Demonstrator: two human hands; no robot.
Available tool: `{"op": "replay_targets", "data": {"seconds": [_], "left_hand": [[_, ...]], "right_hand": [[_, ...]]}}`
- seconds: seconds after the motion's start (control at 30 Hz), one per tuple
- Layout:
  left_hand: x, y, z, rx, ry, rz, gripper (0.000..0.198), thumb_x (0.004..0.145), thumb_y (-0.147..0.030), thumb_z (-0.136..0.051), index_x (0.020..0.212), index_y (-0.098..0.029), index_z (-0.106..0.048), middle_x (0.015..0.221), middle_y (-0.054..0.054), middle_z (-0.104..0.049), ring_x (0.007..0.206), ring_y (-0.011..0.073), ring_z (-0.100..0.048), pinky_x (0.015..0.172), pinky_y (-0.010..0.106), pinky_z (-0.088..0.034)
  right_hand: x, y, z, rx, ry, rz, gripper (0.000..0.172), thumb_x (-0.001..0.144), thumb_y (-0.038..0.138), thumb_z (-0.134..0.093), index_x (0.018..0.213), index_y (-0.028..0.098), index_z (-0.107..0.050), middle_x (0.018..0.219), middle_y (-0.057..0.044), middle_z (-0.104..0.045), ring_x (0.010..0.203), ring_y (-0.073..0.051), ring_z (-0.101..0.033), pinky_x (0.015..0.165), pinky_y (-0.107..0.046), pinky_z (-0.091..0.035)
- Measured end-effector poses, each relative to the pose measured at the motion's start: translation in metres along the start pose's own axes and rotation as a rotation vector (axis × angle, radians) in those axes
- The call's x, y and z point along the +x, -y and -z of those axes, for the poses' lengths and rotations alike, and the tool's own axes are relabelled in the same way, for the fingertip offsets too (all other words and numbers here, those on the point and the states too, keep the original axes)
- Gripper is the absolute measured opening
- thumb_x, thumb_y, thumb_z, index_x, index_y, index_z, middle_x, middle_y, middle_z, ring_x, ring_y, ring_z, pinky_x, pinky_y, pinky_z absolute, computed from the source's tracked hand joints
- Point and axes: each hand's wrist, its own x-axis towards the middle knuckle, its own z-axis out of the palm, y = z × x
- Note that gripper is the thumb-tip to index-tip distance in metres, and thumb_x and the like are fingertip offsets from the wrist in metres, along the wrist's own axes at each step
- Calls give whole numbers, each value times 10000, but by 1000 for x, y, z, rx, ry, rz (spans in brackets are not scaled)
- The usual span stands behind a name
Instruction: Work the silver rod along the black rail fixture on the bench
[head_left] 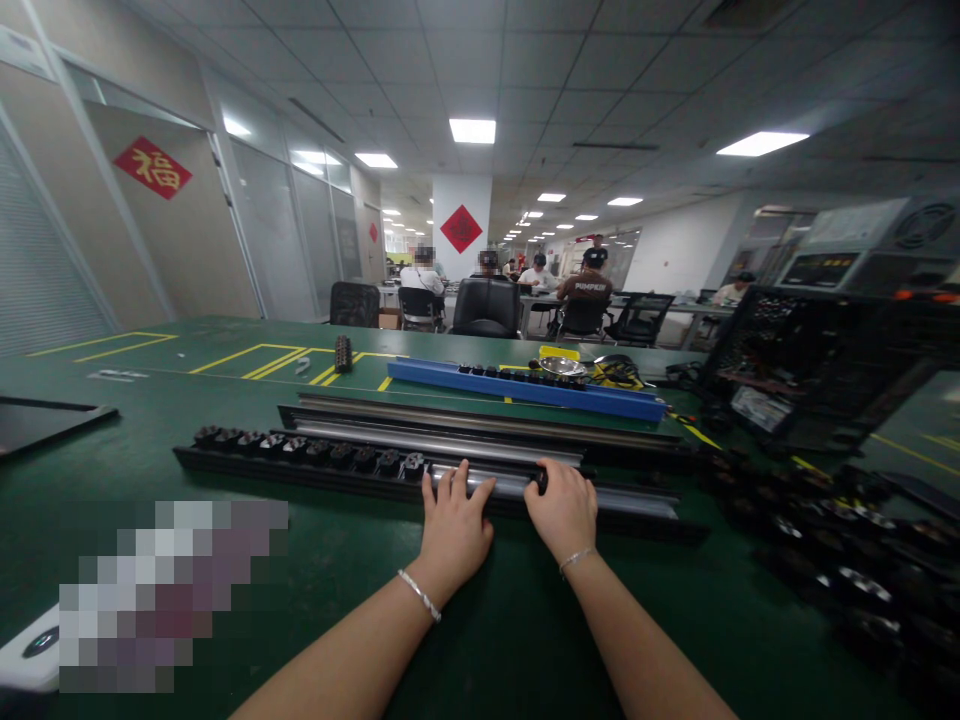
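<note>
A long black rail (630,497) lies across the green table, its left half holding a row of several small black parts (341,457). My left hand (456,520) rests on the rail's front edge just right of the last part in the row, fingers spread and holding nothing. Farther right, my right hand (562,505) is closed round a small black part (541,479) at the rail. Behind this rail lie more long dark and silvery rails (480,425).
A blue rail (615,400) with black parts stands farther back, near a metal bowl (562,367). Many black parts (862,580) are heaped at the right, before an open computer case (795,370). A black tray (56,425) lies left. People sit in the background.
</note>
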Motion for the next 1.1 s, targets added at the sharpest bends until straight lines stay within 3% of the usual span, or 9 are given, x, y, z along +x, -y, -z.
{"op": "replay_targets", "data": {"seconds": [0.47,1.1], "left_hand": [[1,-1,4,-4,36,6,523,735,-295,-573,1240,-365,-461,1396,70,-370,1252,287,-329,1051,565,-87],[1,-3,10,-19,84,28,516,743,-271,-554,1243,-359,-459,1415,61,-346,1274,290,-295,1057,560,-71]], "right_hand": [[2,-3,6,-60,67,-53,389,772,235,-432,1146,200,-529,1148,-79,-597,1059,-218,-513,938,-377,-286],[5,-16,12,-141,19,-135,421,735,290,-477,1136,201,-565,1101,-103,-582,1031,-261,-481,889,-381,-335]]}}
